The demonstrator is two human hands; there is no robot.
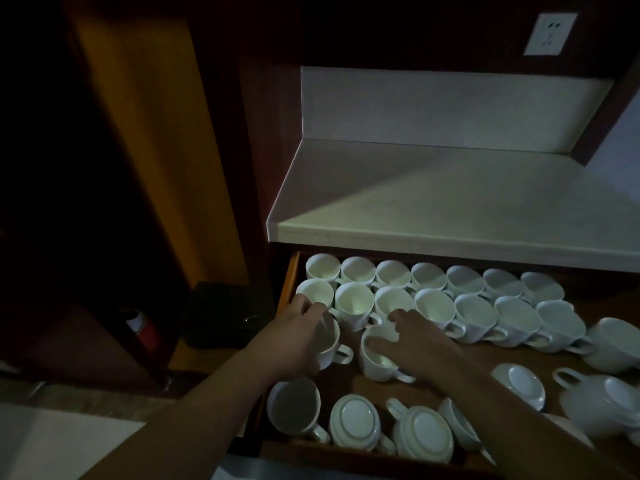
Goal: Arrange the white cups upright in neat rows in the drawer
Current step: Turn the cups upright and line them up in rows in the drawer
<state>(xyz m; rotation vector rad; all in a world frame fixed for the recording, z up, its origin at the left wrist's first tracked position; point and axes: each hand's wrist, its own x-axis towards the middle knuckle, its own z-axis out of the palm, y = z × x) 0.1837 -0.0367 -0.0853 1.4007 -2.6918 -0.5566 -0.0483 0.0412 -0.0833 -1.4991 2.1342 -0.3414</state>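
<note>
An open wooden drawer [290,282] holds several white cups. Two rows of upright cups [434,306] fill its back, under the counter edge. My left hand [294,336] grips an upright cup [334,349] at the left of a third row. My right hand [419,337] holds the rim of the upright cup [375,360] beside it, fingers inside. Along the drawer's front lie several cups upside down [353,420], and one cup [294,408] lies on its side at the front left. More overturned cups [521,384] sit at the right.
A pale counter [433,206] overhangs the drawer's back. A wall socket [550,34] is at the top right. To the left stand dark shelves with a black box [221,313] and a red-and-white can [142,327]. The scene is dim.
</note>
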